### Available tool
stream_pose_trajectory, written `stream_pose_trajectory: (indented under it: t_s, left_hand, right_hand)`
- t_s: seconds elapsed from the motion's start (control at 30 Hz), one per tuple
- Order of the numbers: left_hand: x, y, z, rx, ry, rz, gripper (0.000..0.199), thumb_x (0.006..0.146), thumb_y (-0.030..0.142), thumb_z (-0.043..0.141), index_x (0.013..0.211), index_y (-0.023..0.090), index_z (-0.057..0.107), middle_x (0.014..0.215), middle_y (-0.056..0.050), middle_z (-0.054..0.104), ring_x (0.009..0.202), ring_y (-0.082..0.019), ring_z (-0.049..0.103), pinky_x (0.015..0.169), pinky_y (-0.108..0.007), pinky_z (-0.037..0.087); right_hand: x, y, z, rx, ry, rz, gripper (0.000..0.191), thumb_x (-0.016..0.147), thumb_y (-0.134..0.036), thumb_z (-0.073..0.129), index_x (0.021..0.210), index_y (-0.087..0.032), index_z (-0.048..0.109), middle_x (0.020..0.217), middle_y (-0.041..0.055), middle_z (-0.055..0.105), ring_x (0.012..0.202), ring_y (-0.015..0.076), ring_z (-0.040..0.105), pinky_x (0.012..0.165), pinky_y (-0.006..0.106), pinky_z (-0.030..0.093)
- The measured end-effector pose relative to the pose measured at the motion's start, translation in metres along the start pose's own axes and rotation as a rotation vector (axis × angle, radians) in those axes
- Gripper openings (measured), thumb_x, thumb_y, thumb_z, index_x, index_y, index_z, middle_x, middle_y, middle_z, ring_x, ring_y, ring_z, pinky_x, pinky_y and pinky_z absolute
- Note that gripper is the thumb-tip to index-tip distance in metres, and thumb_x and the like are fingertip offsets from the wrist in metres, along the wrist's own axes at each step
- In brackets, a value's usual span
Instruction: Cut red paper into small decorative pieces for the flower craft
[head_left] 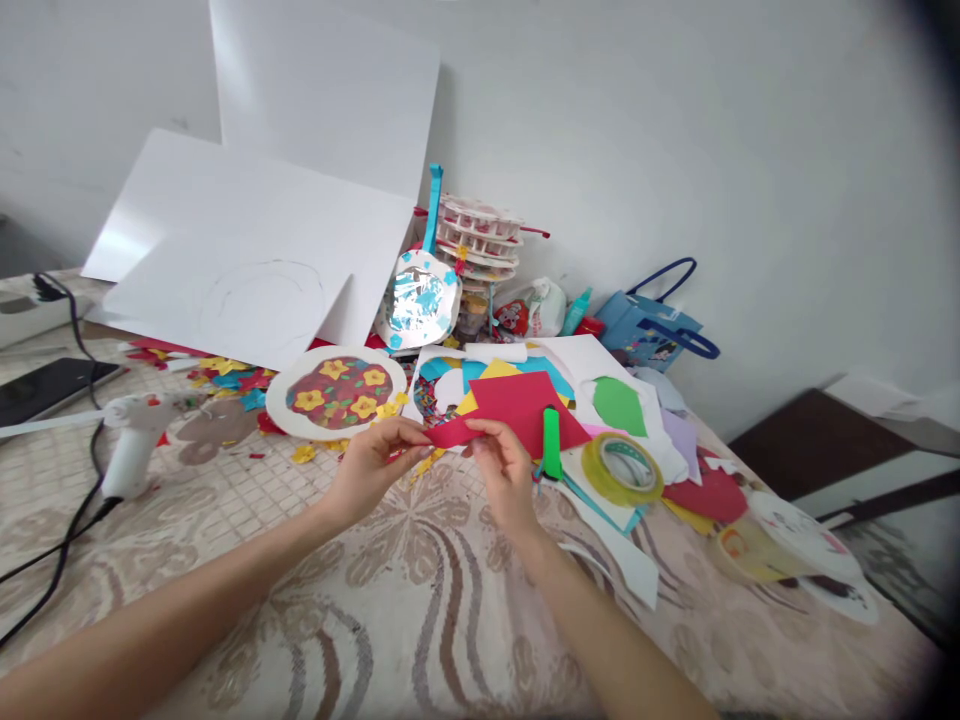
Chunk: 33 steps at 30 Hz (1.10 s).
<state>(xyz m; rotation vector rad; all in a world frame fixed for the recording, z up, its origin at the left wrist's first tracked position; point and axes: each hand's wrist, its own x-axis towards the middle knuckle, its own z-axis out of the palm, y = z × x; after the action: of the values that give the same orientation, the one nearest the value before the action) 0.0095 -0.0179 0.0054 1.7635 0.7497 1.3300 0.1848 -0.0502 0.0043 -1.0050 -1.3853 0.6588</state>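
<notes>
A narrow strip of red paper (450, 432) is stretched between my two hands, above the middle of the table. My left hand (379, 462) pinches its left end between thumb and fingers. At the right end, my right hand (504, 472) grips it the same way. Just behind the strip lie larger red paper sheets (521, 400) on a pile of coloured paper. A bright green-handled tool (552, 445) rests right of my right hand. Left of the strip, beyond my left hand, is a white scalloped disc (285, 400) with yellow flowers on a brown centre.
A white glue gun (133, 450) with a black cord stands on the left near a dark phone (52, 388). Rolls of tape (622, 468) lie on the right. White boards (247, 240) lean on the wall, beside a stacked tiered craft (480, 240) and a blue bag (649, 325).
</notes>
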Motion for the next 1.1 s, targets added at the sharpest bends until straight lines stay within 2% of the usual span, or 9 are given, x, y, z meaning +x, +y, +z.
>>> stream_pose_trajectory:
  t_s: [0.1,0.17,0.37,0.5,0.67,0.83,1.1]
  left_hand:
    - [0.000,0.002,0.001,-0.022,-0.040,-0.032,0.007,0.077,0.023,0.062,0.078,0.016,0.062,0.082,-0.006,0.063,0.078,-0.017,0.060,0.072,-0.029,0.049]
    - [0.000,0.004,0.001,-0.012,-0.050,-0.051,0.008,0.076,0.024,0.062,0.078,0.016,0.062,0.078,-0.005,0.063,0.075,-0.016,0.059,0.070,-0.028,0.048]
    - [0.000,0.006,0.003,-0.127,-0.029,-0.155,0.014,0.075,0.028,0.064,0.073,0.014,0.060,0.072,-0.004,0.061,0.068,-0.014,0.058,0.064,-0.026,0.048]
    - [0.001,0.005,0.002,-0.125,-0.024,-0.146,0.013,0.073,0.026,0.065,0.070,0.014,0.060,0.072,-0.004,0.061,0.069,-0.014,0.058,0.064,-0.026,0.048]
    - [0.000,0.006,0.002,-0.082,-0.050,-0.149,0.013,0.072,0.026,0.067,0.068,0.015,0.059,0.067,-0.001,0.060,0.063,-0.013,0.057,0.061,-0.025,0.048]
    - [0.000,0.008,0.004,-0.094,-0.050,-0.165,0.014,0.070,0.026,0.068,0.070,0.015,0.060,0.068,-0.002,0.061,0.066,-0.014,0.059,0.063,-0.026,0.050]
    - [0.001,0.007,0.005,-0.249,-0.011,-0.312,0.016,0.067,0.024,0.071,0.069,0.015,0.058,0.065,-0.001,0.063,0.061,-0.013,0.061,0.058,-0.025,0.051]
  right_hand:
    - [-0.005,0.000,0.007,0.003,-0.174,0.006,0.023,0.080,-0.022,0.054,0.102,-0.021,0.059,0.099,0.0054,0.060,0.084,0.0162,0.058,0.074,0.030,0.048]
    - [-0.008,0.001,0.011,0.027,-0.199,-0.002,0.022,0.079,-0.023,0.056,0.100,-0.021,0.059,0.097,0.0052,0.060,0.083,0.0159,0.058,0.074,0.030,0.049]
    - [-0.011,0.001,0.015,0.078,-0.133,0.041,0.014,0.079,-0.026,0.058,0.091,-0.019,0.060,0.087,0.0041,0.062,0.080,0.0151,0.059,0.072,0.027,0.048]
    - [-0.010,0.003,0.015,0.145,-0.112,0.115,0.014,0.079,-0.029,0.058,0.089,-0.019,0.061,0.083,0.0025,0.062,0.074,0.0137,0.058,0.068,0.026,0.047]
    - [-0.006,0.009,0.015,0.179,0.018,0.167,0.015,0.079,-0.032,0.058,0.085,-0.019,0.060,0.079,0.0015,0.061,0.071,0.0133,0.056,0.065,0.025,0.046]
    - [-0.006,0.007,0.014,0.079,-0.018,0.117,0.012,0.078,-0.030,0.058,0.083,-0.019,0.060,0.079,0.0013,0.063,0.073,0.0137,0.057,0.067,0.025,0.045]
    - [-0.008,0.004,0.016,0.104,-0.013,0.107,0.010,0.078,-0.028,0.058,0.083,-0.019,0.060,0.079,0.0012,0.064,0.074,0.0141,0.059,0.068,0.026,0.046]
